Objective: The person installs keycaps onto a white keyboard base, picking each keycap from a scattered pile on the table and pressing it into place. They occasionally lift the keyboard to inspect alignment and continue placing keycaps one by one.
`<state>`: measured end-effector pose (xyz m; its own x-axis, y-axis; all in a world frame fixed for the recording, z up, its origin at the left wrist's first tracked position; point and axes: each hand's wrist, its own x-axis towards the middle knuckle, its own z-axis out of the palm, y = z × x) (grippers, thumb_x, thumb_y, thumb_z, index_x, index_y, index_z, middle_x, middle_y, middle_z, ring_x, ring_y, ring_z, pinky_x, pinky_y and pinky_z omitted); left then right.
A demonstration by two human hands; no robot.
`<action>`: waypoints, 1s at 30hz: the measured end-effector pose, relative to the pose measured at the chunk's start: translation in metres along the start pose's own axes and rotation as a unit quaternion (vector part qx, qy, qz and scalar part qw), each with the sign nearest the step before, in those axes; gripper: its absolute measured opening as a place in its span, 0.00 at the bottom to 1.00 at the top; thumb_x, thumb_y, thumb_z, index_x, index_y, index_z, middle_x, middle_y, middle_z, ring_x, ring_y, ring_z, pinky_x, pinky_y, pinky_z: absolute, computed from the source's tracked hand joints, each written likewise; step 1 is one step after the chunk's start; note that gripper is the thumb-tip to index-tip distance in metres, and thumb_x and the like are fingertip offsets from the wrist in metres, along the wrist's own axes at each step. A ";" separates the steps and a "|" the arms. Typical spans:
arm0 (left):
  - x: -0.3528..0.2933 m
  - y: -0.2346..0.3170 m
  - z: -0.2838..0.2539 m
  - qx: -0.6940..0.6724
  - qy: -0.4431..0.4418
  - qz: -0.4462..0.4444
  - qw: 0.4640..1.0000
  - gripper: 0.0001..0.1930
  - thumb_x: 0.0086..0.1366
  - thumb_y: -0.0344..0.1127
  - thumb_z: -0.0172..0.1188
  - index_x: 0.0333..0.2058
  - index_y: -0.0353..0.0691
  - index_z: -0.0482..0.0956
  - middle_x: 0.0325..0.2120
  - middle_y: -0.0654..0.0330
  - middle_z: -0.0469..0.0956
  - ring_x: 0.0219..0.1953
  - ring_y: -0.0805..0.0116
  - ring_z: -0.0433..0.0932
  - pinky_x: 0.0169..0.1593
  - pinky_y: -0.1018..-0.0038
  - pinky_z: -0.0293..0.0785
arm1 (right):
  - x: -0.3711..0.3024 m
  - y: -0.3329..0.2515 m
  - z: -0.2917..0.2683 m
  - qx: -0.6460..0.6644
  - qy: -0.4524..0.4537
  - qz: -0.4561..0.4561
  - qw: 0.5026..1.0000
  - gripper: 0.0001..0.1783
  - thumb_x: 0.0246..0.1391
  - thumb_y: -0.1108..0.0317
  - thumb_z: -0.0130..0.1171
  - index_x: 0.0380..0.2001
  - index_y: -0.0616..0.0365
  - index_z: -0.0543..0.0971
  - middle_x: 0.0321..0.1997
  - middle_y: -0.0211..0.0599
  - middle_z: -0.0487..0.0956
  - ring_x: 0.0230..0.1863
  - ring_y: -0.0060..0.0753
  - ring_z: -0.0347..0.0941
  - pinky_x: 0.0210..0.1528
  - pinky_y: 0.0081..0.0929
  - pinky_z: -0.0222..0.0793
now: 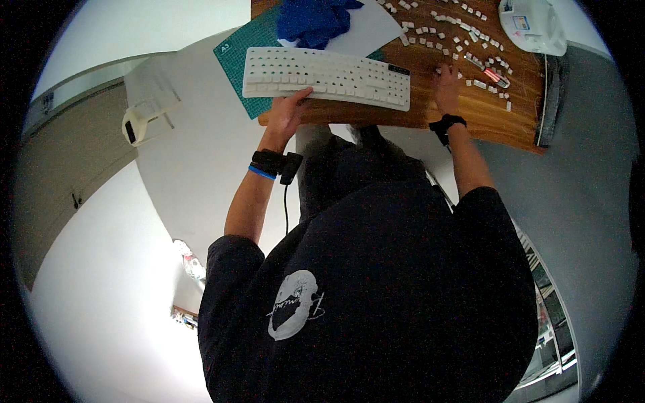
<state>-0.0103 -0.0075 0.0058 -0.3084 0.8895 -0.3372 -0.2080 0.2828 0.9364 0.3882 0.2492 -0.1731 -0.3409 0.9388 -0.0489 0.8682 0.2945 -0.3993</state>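
Observation:
A white keyboard (329, 75) lies at the near edge of the table, with many key positions bare and white keycaps along its front rows. My left hand (287, 113) grips its near edge, thumb on top; the other fingers are mostly hidden under the rim. To the right of the keyboard, my right hand (446, 91) is over the wood, its fingertips drawn together at a small white keycap, which is partly hidden. Loose white keycaps (430, 43) lie in rough rows beyond and beside that hand. A red-and-silver tool (494, 75) rests among them.
Beneath the keyboard is a green cutting mat (232, 59) with a white sheet (376, 30) on it. A crumpled blue cloth (312, 23) lies behind the keyboard. At the far right of the wooden table (497, 121) stands a white plastic container (534, 27). A white chair (136, 126) is off left.

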 end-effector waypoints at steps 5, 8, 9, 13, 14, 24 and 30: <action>0.000 -0.018 -0.004 -0.063 0.038 0.009 0.997 0.25 0.60 0.20 0.65 0.55 0.38 0.70 0.53 0.55 0.73 0.55 0.57 0.74 0.56 0.63 0.75 | 0.008 -0.054 -0.024 0.067 0.009 0.015 0.998 0.18 0.64 0.65 0.57 0.53 0.62 0.72 0.50 0.54 0.73 0.42 0.52 0.73 0.41 0.47 0.73; 0.008 -0.002 0.004 -0.169 0.073 -0.098 0.978 0.25 0.60 0.20 0.65 0.55 0.38 0.70 0.53 0.55 0.73 0.54 0.58 0.75 0.55 0.65 0.76 | 0.007 -0.053 -0.024 0.154 0.004 0.045 0.987 0.18 0.64 0.64 0.57 0.53 0.61 0.73 0.43 0.51 0.76 0.39 0.51 0.73 0.39 0.43 0.72; 0.007 0.004 0.006 -0.241 0.101 -0.158 0.952 0.25 0.60 0.20 0.65 0.55 0.37 0.69 0.53 0.55 0.73 0.53 0.58 0.75 0.55 0.65 0.76 | 0.008 -0.066 -0.034 0.098 0.011 0.000 0.995 0.18 0.64 0.64 0.57 0.53 0.60 0.73 0.41 0.50 0.77 0.39 0.50 0.74 0.39 0.42 0.73; 0.008 0.007 0.010 -0.192 0.114 -0.138 0.965 0.27 0.60 0.23 0.67 0.57 0.39 0.68 0.49 0.55 0.76 0.49 0.60 0.78 0.47 0.68 0.81 | 0.022 -0.104 -0.043 0.056 0.006 -0.135 0.989 0.18 0.65 0.63 0.57 0.54 0.59 0.76 0.43 0.46 0.80 0.41 0.42 0.79 0.42 0.38 0.75; 0.007 0.010 0.012 -0.192 0.116 -0.134 0.965 0.27 0.59 0.23 0.68 0.56 0.39 0.69 0.49 0.55 0.76 0.49 0.60 0.78 0.47 0.68 0.81 | 0.022 -0.118 -0.046 0.139 -0.071 -0.117 0.981 0.18 0.63 0.63 0.60 0.53 0.59 0.77 0.44 0.45 0.81 0.42 0.39 0.79 0.44 0.35 0.75; 0.007 0.025 0.021 -0.052 0.098 -0.110 0.988 0.21 0.60 0.27 0.68 0.51 0.30 0.75 0.48 0.54 0.79 0.49 0.63 0.78 0.54 0.70 0.74 | 0.007 -0.259 -0.081 0.414 -0.362 -0.130 0.825 0.20 0.56 0.63 0.68 0.50 0.58 0.80 0.45 0.38 0.84 0.46 0.29 0.80 0.53 0.30 0.76; 0.006 0.025 0.022 -0.075 0.099 -0.097 0.987 0.21 0.60 0.26 0.68 0.51 0.29 0.75 0.49 0.53 0.79 0.49 0.63 0.78 0.56 0.70 0.73 | 0.001 -0.269 -0.079 0.462 -0.363 -0.114 0.801 0.16 0.58 0.65 0.67 0.46 0.60 0.79 0.44 0.39 0.83 0.47 0.30 0.80 0.53 0.31 0.76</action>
<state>0.0033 0.0129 0.0290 -0.4220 0.7320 -0.5348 -0.4122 0.3705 0.8324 0.1822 0.1849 0.0063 -0.8642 0.4284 -0.2640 0.2307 -0.1288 -0.9645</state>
